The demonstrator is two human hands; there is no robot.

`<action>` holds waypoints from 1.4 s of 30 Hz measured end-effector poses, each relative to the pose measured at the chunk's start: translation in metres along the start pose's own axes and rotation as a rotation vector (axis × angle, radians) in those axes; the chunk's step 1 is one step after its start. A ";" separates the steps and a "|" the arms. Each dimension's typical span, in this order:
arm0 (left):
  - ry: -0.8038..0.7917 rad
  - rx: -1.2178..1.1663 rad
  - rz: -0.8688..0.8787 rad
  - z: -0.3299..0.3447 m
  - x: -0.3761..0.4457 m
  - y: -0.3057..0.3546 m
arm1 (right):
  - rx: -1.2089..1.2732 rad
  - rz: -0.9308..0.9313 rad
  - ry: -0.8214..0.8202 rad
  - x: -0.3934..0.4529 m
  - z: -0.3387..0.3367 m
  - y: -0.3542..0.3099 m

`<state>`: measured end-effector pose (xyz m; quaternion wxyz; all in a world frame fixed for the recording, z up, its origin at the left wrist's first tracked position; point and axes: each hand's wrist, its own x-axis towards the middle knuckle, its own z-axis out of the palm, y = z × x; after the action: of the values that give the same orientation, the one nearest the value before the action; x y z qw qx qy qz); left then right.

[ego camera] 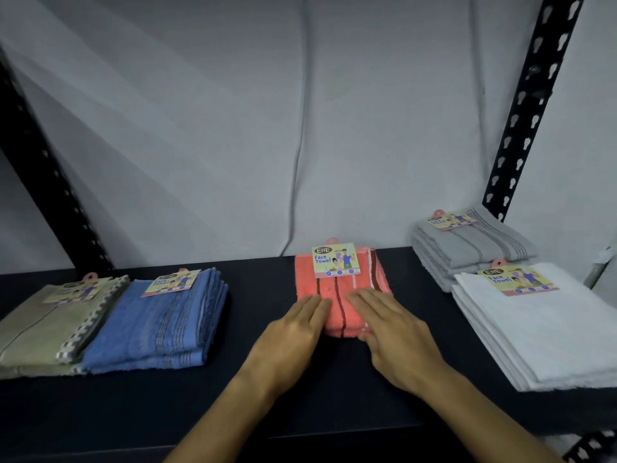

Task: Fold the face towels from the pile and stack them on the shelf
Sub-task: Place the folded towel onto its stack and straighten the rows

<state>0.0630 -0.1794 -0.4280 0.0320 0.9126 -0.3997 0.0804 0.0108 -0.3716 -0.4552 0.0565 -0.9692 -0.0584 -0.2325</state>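
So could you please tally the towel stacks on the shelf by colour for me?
Olive stack: 1
Blue stack: 1
Coral stack: 1, both hands flat on it
Grey stack: 1
White stack: 1
Total: 5 stacks

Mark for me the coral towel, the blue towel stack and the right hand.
coral towel (337,289): head view, on its striped top face below the label.
blue towel stack (157,324): head view, middle of the top towel.
right hand (395,332): head view, back of the hand.
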 end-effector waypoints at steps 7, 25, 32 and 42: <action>0.093 0.006 0.007 0.007 -0.029 -0.009 | 0.022 -0.038 0.018 -0.009 -0.004 -0.022; 0.306 0.192 0.066 0.024 -0.003 0.012 | 1.069 0.750 -0.150 0.042 -0.014 -0.006; 0.415 0.169 0.040 0.036 -0.005 0.006 | 1.206 0.756 -0.154 0.049 0.010 -0.012; 0.408 0.249 -0.050 0.030 -0.032 -0.030 | 1.215 0.735 -0.192 0.071 0.030 -0.058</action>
<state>0.0671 -0.1398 -0.4633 0.0012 0.8839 -0.3494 0.3109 0.0787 -0.3039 -0.4446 0.6555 -0.7395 0.1480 -0.0385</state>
